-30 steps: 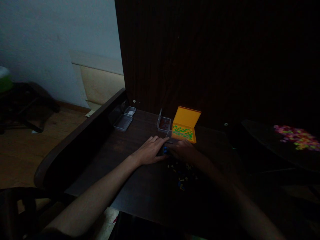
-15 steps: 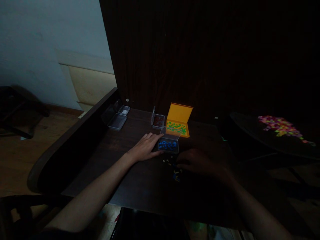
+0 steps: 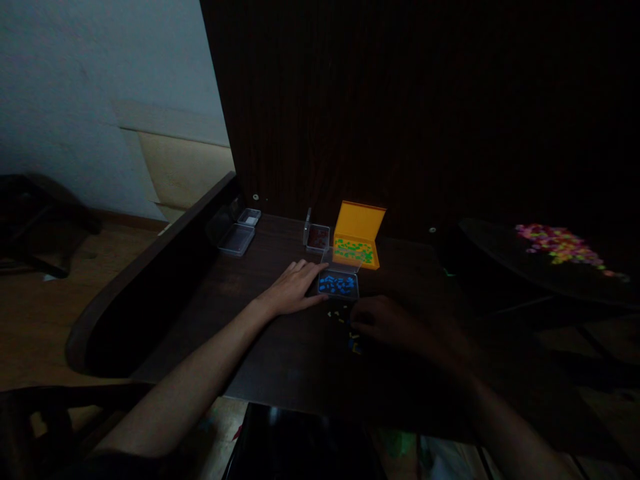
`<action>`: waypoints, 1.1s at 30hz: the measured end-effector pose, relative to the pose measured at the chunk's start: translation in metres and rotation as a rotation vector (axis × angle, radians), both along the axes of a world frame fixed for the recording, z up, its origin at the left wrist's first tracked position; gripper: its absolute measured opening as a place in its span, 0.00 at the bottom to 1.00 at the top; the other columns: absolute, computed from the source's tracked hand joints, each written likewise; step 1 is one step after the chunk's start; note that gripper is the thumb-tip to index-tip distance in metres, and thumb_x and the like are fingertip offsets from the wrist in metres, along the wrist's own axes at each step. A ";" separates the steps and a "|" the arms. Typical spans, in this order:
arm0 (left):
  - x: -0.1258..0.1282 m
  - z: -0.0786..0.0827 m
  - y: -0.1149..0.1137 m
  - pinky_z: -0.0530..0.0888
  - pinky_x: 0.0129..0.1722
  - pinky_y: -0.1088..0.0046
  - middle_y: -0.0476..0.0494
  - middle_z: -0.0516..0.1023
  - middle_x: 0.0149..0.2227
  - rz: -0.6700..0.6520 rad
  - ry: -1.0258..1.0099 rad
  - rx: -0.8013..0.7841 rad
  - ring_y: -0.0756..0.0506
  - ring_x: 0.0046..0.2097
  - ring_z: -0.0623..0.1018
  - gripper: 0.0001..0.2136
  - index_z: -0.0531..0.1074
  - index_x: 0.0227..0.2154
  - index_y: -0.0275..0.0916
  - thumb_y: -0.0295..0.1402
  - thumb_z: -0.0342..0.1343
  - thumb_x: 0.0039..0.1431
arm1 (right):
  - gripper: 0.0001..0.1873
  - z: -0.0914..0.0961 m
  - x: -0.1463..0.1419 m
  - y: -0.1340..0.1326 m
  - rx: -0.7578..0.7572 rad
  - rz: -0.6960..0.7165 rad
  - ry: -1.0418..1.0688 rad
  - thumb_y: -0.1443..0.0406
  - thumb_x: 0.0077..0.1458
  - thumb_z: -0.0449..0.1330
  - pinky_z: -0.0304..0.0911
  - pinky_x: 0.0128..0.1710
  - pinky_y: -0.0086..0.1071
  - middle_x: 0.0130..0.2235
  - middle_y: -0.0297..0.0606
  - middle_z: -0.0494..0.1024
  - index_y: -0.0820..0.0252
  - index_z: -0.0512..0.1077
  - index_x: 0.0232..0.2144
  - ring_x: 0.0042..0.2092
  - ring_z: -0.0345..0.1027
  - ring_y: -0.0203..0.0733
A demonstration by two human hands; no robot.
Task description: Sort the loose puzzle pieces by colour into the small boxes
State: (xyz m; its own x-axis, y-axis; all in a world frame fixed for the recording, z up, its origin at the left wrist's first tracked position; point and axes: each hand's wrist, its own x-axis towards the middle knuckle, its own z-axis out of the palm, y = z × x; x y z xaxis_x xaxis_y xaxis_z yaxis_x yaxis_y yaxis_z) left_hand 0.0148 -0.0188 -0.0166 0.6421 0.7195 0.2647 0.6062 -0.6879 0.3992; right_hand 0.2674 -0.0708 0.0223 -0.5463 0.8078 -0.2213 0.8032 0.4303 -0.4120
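My left hand [image 3: 295,288] rests on the dark table, bracketing the left side of a clear plastic box [image 3: 358,288] between index finger and thumb. Small blue pieces [image 3: 337,285] lie inside this box, and its transparent lid [image 3: 345,261] stands open at the back. To the right, my right hand [image 3: 377,319] hovers low over loose small pieces [image 3: 355,343], yellow, blue and pale. Its fingers are drawn together, dim and partly blurred; whatever they hold is hidden.
Behind the clear box stands an open orange box [image 3: 360,223] with green pieces. Beside it is a clear box with dark reddish pieces [image 3: 318,237]. More open clear cases [image 3: 237,240] lie at the table's left. Multicoloured pieces [image 3: 560,245] sit on a dark surface at right.
The view has shifted slightly. My right hand has moved a little left over the loose pieces, its fingers closer together. My left hand stays at the clear box.
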 end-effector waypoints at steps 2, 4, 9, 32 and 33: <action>0.000 0.000 0.000 0.67 0.51 0.57 0.36 0.70 0.53 0.008 -0.004 -0.011 0.36 0.53 0.69 0.30 0.56 0.62 0.39 0.48 0.54 0.62 | 0.05 -0.001 0.001 0.001 -0.021 -0.008 0.020 0.67 0.54 0.62 0.62 0.36 0.29 0.36 0.38 0.80 0.61 0.77 0.34 0.35 0.72 0.39; 0.000 -0.001 0.000 0.67 0.51 0.57 0.36 0.70 0.53 0.018 -0.013 -0.016 0.36 0.53 0.69 0.30 0.57 0.62 0.39 0.48 0.54 0.62 | 0.05 0.001 0.003 0.001 -0.031 -0.006 0.026 0.67 0.53 0.63 0.62 0.36 0.30 0.36 0.38 0.80 0.61 0.76 0.35 0.35 0.72 0.39; 0.001 0.001 -0.001 0.67 0.52 0.57 0.37 0.70 0.52 0.012 -0.026 -0.010 0.37 0.52 0.69 0.28 0.58 0.60 0.40 0.47 0.54 0.62 | 0.05 0.013 0.011 -0.001 -0.033 0.018 0.046 0.68 0.53 0.63 0.63 0.38 0.31 0.38 0.38 0.79 0.61 0.75 0.35 0.38 0.72 0.40; 0.000 -0.006 0.002 0.66 0.53 0.57 0.36 0.70 0.54 0.018 -0.028 -0.020 0.37 0.53 0.69 0.29 0.57 0.61 0.39 0.47 0.53 0.63 | 0.08 0.011 0.012 -0.018 0.038 0.088 -0.036 0.70 0.60 0.55 0.64 0.41 0.30 0.43 0.41 0.77 0.61 0.75 0.39 0.41 0.72 0.39; 0.000 -0.006 0.002 0.66 0.53 0.57 0.36 0.70 0.54 0.020 -0.029 -0.022 0.37 0.53 0.69 0.29 0.57 0.61 0.39 0.47 0.53 0.63 | 0.09 0.010 0.012 -0.018 0.049 0.089 -0.053 0.70 0.60 0.55 0.64 0.41 0.30 0.43 0.41 0.77 0.61 0.75 0.39 0.41 0.72 0.39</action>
State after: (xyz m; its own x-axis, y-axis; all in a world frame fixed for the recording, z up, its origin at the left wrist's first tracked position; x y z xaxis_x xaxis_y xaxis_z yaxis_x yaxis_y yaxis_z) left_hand 0.0148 -0.0166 -0.0228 0.6201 0.7377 0.2670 0.6073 -0.6668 0.4319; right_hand 0.2792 -0.0883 0.0323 -0.6049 0.7672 -0.2132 0.7810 0.5194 -0.3469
